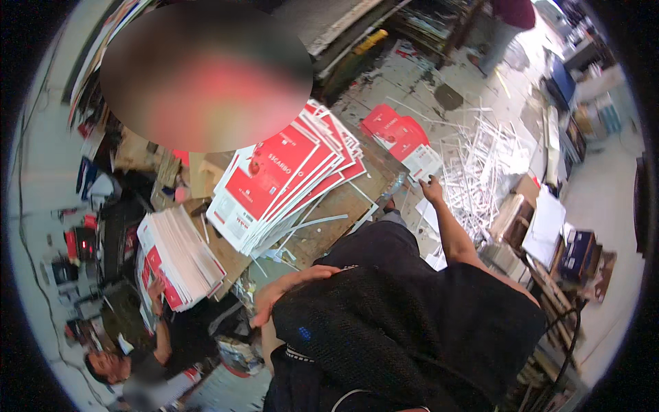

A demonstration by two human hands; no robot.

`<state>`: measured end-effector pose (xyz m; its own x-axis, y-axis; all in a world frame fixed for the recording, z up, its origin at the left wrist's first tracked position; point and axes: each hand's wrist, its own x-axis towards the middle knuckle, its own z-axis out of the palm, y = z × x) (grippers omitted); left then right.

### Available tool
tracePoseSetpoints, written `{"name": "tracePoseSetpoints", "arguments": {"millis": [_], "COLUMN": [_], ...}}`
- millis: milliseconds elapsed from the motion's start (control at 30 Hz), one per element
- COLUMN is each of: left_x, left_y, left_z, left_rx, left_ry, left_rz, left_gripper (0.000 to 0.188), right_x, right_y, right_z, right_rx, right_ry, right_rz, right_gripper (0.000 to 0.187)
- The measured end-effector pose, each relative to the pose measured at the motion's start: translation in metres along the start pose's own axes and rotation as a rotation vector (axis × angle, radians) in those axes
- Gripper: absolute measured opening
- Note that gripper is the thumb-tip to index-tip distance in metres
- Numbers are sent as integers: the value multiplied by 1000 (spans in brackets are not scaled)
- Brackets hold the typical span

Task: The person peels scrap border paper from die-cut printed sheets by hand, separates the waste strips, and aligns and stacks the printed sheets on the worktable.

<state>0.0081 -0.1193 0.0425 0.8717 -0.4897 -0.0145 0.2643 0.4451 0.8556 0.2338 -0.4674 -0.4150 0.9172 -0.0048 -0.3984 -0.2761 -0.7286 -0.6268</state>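
Note:
My right hand (431, 190) reaches out to the right and pinches the lower white corner of a red and white printed sheet (397, 132). The sheet has rounded outlines and hangs beyond the table's edge, above the floor. My left hand (296, 283) lies against my black shirt with its fingers stretched out and nothing seen in it. In front of me, a fanned stack of red and white printed sheets (274, 172) rests on a wooden table (329, 230). A loose white paper strip (326, 221) lies by the stack.
A pile of white paper offcuts (487, 165) covers the floor at right. A co-worker's hand (156, 288) touches another sheet stack (180, 257) at left. Another person (504, 34) stands far off. Boxes (578, 255) sit at right. A blurred oval hides the upper left.

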Motion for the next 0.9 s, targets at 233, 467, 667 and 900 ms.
{"name": "tracePoseSetpoints", "arguments": {"millis": [233,467,667,900], "left_x": [13,31,-34,-78], "left_y": [-2,29,36,-38], "left_z": [4,36,23,3], "left_rx": [309,135,79,-132], "left_ry": [-182,-126,-58,285], "left_rz": [258,179,175,280], "left_gripper": [95,99,65,82], "right_x": [9,-69,-184,-165], "right_y": [-120,-251,-333,-392], "right_z": [-30,-19,-80,-51], "right_rx": [279,240,103,136], "right_ry": [-98,-63,-109,-172], "right_rz": [-636,-924,-872,-1075], "right_gripper": [54,42,41,36]}}
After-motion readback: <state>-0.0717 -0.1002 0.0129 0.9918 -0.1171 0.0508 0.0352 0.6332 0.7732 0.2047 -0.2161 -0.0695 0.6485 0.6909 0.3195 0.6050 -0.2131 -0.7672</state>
